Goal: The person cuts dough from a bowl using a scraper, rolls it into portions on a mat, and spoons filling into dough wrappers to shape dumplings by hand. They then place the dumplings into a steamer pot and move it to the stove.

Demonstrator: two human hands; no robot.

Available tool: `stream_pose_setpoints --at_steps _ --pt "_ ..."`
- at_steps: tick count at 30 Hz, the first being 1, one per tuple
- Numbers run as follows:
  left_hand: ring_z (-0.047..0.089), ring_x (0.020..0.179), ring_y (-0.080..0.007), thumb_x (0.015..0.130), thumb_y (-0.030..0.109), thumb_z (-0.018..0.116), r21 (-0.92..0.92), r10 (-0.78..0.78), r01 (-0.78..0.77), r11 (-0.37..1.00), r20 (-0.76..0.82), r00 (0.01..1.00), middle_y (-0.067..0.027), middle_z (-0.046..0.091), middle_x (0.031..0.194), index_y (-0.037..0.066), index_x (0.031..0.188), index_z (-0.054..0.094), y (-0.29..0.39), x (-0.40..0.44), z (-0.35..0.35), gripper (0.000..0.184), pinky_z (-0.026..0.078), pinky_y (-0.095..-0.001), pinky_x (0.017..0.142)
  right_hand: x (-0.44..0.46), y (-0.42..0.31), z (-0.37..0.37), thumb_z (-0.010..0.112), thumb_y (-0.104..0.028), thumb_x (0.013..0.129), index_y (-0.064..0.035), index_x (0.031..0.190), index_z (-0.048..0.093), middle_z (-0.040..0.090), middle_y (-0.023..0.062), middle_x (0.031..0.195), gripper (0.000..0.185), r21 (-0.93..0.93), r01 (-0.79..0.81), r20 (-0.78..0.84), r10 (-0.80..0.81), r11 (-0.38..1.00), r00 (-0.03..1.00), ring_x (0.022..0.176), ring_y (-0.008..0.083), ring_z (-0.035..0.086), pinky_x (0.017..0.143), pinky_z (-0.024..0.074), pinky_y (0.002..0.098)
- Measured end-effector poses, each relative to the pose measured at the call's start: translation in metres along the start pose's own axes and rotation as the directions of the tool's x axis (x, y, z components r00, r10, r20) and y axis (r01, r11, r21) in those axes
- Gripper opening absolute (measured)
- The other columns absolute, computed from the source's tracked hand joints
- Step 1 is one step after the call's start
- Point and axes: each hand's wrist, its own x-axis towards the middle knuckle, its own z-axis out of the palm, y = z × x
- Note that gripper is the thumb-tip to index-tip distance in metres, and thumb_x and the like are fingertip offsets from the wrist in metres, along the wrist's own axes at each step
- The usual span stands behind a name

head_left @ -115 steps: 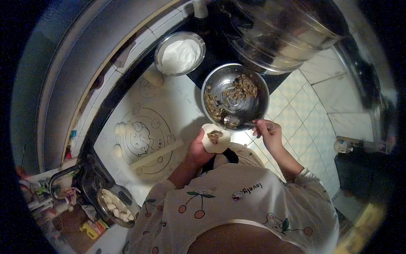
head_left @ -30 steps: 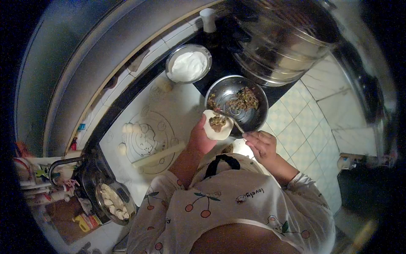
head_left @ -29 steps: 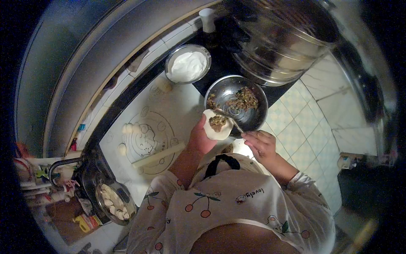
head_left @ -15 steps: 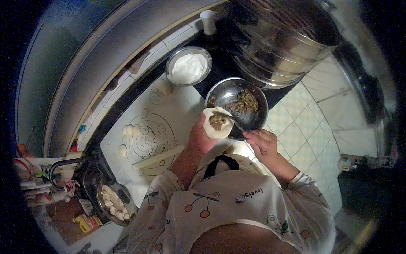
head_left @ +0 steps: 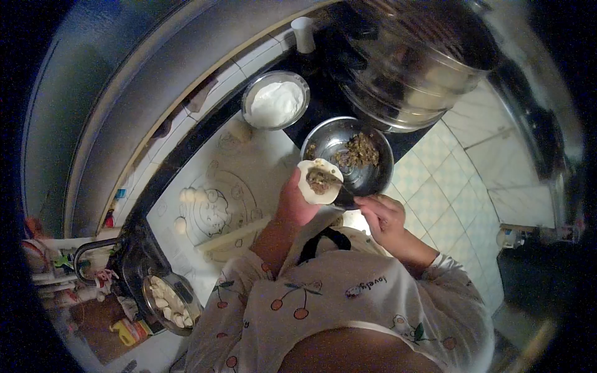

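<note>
A round, pale dough wrapper [head_left: 309, 194] lies cupped in my left hand [head_left: 295, 205], with a mound of brown minced filling [head_left: 318, 182] at its middle. My right hand [head_left: 384, 217] is closed around the thin handle of a spoon [head_left: 348, 192]. Its tip is at the filling on the wrapper; the exact shape of that end is hard to make out. Just beyond both hands stands a metal bowl [head_left: 323, 133] with more filling [head_left: 362, 151] heaped on its right side.
A bowl of white flour [head_left: 277, 102] stands behind the printed dough mat [head_left: 180, 248]. On the mat lie small dough pieces [head_left: 180, 225] and a pale rolling pin [head_left: 227, 238]. At left is a pot of dough pieces [head_left: 163, 303]; a large steamer [head_left: 404, 93] stands at the back right.
The spoon has shifted slightly over the wrapper, and the filling there looks more gathered toward the middle. My right hand has moved a little left and down. My left hand still holds the wrapper.
</note>
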Motion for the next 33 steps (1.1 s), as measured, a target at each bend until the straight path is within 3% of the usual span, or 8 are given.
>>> stream_pose_setpoints --at_steps 5,9,11,17,20,24,26,33 --pt "0.052 0.111 -0.0260 0.085 0.026 0.055 -0.391 -0.132 0.125 0.912 0.009 0.991 -0.0128 0.053 0.119 0.005 0.121 0.043 -0.072 0.008 0.010 0.043 0.040 -0.0403 0.097 -0.003 -0.001 0.001 0.063 -0.007 0.079 -0.0034 0.094 0.065 0.066 0.0114 0.087 0.016 -0.005 -0.053 0.081 0.053 0.999 0.995 0.071 0.0256 0.064 0.063 0.0511 0.0316" --pt "0.044 0.119 -0.0274 0.092 0.038 0.035 -0.422 -0.141 0.136 0.897 0.018 0.990 -0.0131 0.048 0.126 0.007 0.124 0.042 -0.031 -0.004 -0.002 0.045 0.034 -0.0454 0.102 -0.016 0.012 0.006 0.055 -0.007 0.086 0.0009 0.090 0.065 0.067 0.0120 0.084 0.013 0.234 -0.204 -0.255 0.263 0.950 0.931 0.070 0.0186 0.064 0.062 0.0500 0.0282" --pt "0.039 0.123 -0.0268 0.096 0.040 0.027 -0.955 -0.385 0.288 0.077 0.238 0.892 -0.0134 0.043 0.130 0.004 0.129 0.036 -0.024 0.002 -0.004 0.050 0.028 -0.0448 0.106 -0.010 0.013 0.003 0.051 -0.011 0.091 0.0020 0.091 0.065 0.066 0.0101 0.079 0.019 0.376 -0.381 -0.344 0.508 0.845 0.790 0.063 0.0116 0.057 0.056 0.0460 0.0236" --pt "0.038 0.124 -0.0288 0.094 0.039 0.034 -0.959 -0.280 0.284 -0.012 0.275 0.920 -0.0131 0.043 0.131 0.005 0.129 0.036 -0.038 -0.011 -0.015 0.048 0.025 -0.0485 0.106 -0.053 0.082 0.010 0.059 -0.014 0.086 0.0000 0.104 0.061 0.063 0.0090 0.079 0.022 0.137 -0.611 -0.244 0.624 0.780 0.742 0.064 0.0155 0.055 0.060 0.0460 0.0284" --pt "0.038 0.124 -0.0284 0.094 0.039 0.037 -0.964 -0.253 0.263 -0.047 0.266 0.930 -0.0131 0.042 0.131 0.005 0.129 0.036 -0.033 -0.017 -0.017 0.049 0.025 -0.0480 0.106 -0.024 0.038 0.003 0.064 -0.009 0.079 -0.0026 0.108 0.059 0.061 0.0116 0.086 0.029 -0.487 -0.405 -0.478 0.151 0.774 0.865 0.077 0.0242 0.057 0.069 0.0469 0.0341" --pt "0.038 0.124 -0.0284 0.095 0.039 0.035 -0.958 -0.271 0.285 -0.028 0.281 0.921 -0.0131 0.042 0.131 0.005 0.129 0.036 -0.023 -0.023 -0.020 0.048 0.026 -0.0465 0.106 -0.014 0.004 0.018 0.068 -0.006 0.074 -0.0030 0.110 0.058 0.061 0.0127 0.092 0.037 -0.306 -0.088 -0.164 0.039 0.948 0.986 0.084 0.0280 0.059 0.075 0.0478 0.0359" --pt "0.038 0.124 -0.0285 0.095 0.038 0.033 -0.955 -0.302 0.295 -0.031 0.290 0.908 -0.0132 0.041 0.132 0.005 0.130 0.035 -0.007 -0.028 -0.024 0.048 0.026 -0.0456 0.106 -0.009 -0.013 0.037 0.069 -0.006 0.074 -0.0040 0.110 0.058 0.062 0.0135 0.094 0.038 -0.037 -0.182 -0.004 0.182 0.983 0.983 0.078 0.0264 0.062 0.070 0.0501 0.0342" --pt "0.038 0.123 -0.0275 0.096 0.039 0.029 -0.979 -0.215 0.200 -0.040 0.204 0.955 -0.0130 0.042 0.131 0.004 0.130 0.034 -0.014 -0.064 -0.048 0.048 0.025 -0.0438 0.106 0.012 -0.030 0.070 0.070 -0.006 0.073 -0.0053 0.092 0.067 0.065 0.0124 0.094 0.019 0.092 0.062 0.029 -0.065 0.994 0.997 0.083 0.0252 0.065 0.072 0.0520 0.0316"
